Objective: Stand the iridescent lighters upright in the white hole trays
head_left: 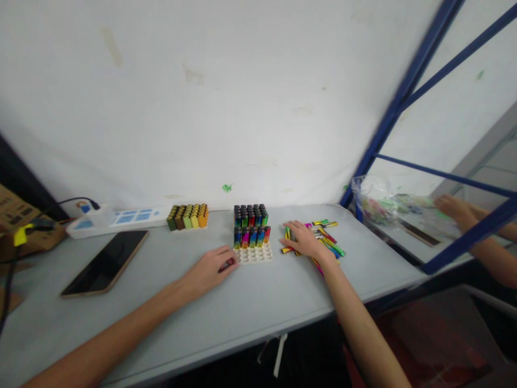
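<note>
A white holder (262, 255) with rows of round holes stands mid-table. Upright lighters (252, 237) with black tops and rainbow-coloured shiny bodies fill its middle part, and more black-topped lighters (250, 214) stand behind them. My left hand (214, 264) rests at the holder's left front corner with its fingers curled. Something dark and reddish shows between them, too small to make out. To the right of the holder, my right hand (301, 238) lies with fingers apart over a loose pile of shiny coloured sleeves (333, 248). Its palm hides part of the pile.
A block of gold-topped lighters (188, 216) stands at the back left. Nearby are a white power strip (133, 217) and a phone (107, 263). A blue metal frame (371, 156) rises on the right, with a plastic bag (375, 202) and another person's hand (452, 207) beyond.
</note>
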`<state>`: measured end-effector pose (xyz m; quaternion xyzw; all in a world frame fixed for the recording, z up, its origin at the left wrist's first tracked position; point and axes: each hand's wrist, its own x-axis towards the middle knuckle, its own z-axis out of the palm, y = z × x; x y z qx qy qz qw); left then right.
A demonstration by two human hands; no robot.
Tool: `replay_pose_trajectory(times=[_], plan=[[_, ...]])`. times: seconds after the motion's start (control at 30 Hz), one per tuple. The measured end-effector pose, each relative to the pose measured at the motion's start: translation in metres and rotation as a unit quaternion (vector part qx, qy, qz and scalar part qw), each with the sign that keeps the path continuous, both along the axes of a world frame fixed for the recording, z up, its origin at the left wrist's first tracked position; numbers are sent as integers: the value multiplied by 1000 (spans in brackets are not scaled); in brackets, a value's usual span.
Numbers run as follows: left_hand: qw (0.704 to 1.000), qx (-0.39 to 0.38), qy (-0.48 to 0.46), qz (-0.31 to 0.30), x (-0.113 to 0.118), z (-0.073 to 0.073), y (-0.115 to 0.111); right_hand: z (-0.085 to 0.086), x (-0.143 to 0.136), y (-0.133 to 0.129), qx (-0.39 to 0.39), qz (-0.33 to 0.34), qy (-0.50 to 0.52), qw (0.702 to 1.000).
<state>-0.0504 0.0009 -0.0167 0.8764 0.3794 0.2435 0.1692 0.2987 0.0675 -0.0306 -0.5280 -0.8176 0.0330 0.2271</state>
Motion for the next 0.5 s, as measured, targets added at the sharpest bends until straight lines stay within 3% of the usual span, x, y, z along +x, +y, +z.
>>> replay_pose_trajectory(times=[0.17, 0.33, 0.5], plan=[[1000, 1, 3, 3, 1, 1, 0, 12, 0, -6, 6, 5, 19, 1000], [1000, 1, 4, 5, 1, 2, -1, 22, -12, -9, 52, 50, 174, 982], [1000, -2, 0, 2, 0, 1, 0, 27, -27, -13, -3, 93, 293, 952]])
